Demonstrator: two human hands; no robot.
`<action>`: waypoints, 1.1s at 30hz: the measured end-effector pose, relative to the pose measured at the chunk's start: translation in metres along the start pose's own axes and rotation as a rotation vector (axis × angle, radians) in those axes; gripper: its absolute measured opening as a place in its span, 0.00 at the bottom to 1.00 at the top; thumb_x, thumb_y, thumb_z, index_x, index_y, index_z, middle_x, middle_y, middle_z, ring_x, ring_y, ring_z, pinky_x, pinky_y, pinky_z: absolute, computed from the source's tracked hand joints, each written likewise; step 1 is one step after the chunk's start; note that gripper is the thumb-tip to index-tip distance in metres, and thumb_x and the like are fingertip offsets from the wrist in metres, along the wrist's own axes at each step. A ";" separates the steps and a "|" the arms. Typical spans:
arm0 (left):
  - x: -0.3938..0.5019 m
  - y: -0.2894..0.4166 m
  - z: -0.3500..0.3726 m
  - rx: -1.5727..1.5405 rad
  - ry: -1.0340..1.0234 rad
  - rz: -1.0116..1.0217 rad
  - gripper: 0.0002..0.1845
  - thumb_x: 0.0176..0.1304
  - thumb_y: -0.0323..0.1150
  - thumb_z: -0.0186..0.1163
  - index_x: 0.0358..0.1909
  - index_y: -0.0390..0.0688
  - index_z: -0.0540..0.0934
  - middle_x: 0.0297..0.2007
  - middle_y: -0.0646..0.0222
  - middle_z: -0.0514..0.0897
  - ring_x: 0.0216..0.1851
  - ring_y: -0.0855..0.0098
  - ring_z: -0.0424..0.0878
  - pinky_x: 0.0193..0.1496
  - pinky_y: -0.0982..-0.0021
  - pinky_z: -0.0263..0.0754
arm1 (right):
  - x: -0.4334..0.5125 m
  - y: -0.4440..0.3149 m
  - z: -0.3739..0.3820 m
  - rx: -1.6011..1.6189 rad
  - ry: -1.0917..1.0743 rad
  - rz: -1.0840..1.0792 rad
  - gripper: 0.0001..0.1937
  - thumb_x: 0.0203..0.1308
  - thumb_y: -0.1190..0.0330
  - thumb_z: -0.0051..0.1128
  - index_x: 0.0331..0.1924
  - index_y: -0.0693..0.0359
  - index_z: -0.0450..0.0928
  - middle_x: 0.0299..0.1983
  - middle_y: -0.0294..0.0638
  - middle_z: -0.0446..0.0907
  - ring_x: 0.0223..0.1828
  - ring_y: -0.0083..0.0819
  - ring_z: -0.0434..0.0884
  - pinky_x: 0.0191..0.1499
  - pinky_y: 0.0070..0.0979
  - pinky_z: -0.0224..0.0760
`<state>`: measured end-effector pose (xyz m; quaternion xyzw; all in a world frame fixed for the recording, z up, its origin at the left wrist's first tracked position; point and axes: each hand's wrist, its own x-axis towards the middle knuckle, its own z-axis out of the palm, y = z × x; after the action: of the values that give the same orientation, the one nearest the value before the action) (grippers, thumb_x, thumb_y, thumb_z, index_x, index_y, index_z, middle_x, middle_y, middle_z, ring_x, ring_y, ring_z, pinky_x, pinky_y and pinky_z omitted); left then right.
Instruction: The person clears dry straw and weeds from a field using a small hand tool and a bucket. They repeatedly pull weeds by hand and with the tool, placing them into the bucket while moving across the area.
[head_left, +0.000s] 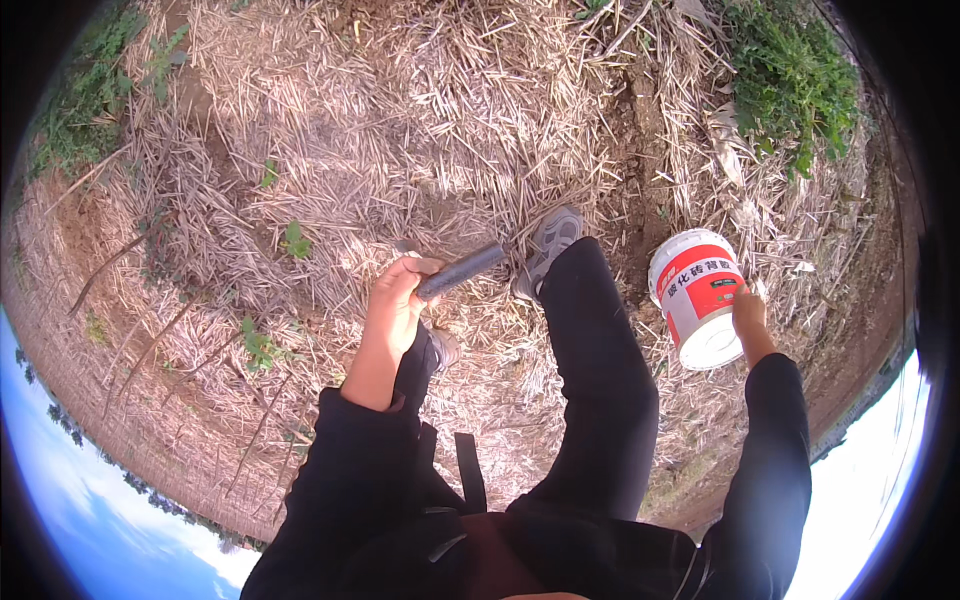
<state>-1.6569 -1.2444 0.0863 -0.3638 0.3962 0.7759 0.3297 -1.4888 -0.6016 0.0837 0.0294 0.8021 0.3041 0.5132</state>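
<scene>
My left hand (391, 300) grips one end of a dark grey cylindrical tube or rod (466, 270). Its other end points up and to the right, towards my shoe. Off to the right, a white plastic bucket (684, 309) with a red and white printed label is tilted, with a round white end facing me and its ribbed rim farther away. My right hand (750, 316) is closed at the side of this bucket; its fingertips are partly hidden. Whether the bucket touches the ground cannot be told.
Dry straw stubble (480, 135) covers the ground. My grey shoe (556, 232) stands between the tube and the bucket. Green weeds (795, 90) grow at the upper right, a small seedling (295, 241) left of centre. Thin bent sticks (154, 337) rise at the left.
</scene>
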 end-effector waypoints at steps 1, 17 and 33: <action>-0.006 -0.007 0.000 -0.010 0.001 0.002 0.08 0.66 0.25 0.47 0.35 0.38 0.77 0.39 0.59 0.81 0.32 0.72 0.75 0.32 0.72 0.69 | -0.007 -0.003 -0.003 0.062 -0.059 0.002 0.23 0.63 0.70 0.46 0.60 0.72 0.64 0.30 0.47 0.83 0.34 0.40 0.85 0.33 0.31 0.78; -0.143 0.111 0.126 0.372 0.054 -0.298 0.08 0.67 0.24 0.47 0.34 0.39 0.76 0.37 0.64 0.81 0.33 0.75 0.77 0.32 0.73 0.71 | -0.183 -0.059 -0.036 0.354 -0.645 -0.123 0.15 0.57 0.62 0.55 0.46 0.58 0.82 0.49 0.43 0.82 0.52 0.40 0.81 0.51 0.33 0.76; -0.004 0.379 0.138 0.681 -0.242 -0.208 0.07 0.65 0.24 0.47 0.36 0.41 0.76 0.40 0.66 0.81 0.33 0.82 0.74 0.33 0.77 0.72 | -0.278 -0.225 -0.298 0.634 -0.704 -0.406 0.19 0.63 0.60 0.51 0.54 0.58 0.77 0.50 0.45 0.81 0.51 0.39 0.82 0.51 0.34 0.76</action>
<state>-2.0003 -1.3052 0.2895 -0.1774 0.5507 0.5993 0.5533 -1.5484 -1.0215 0.2771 0.1277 0.6232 -0.0878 0.7666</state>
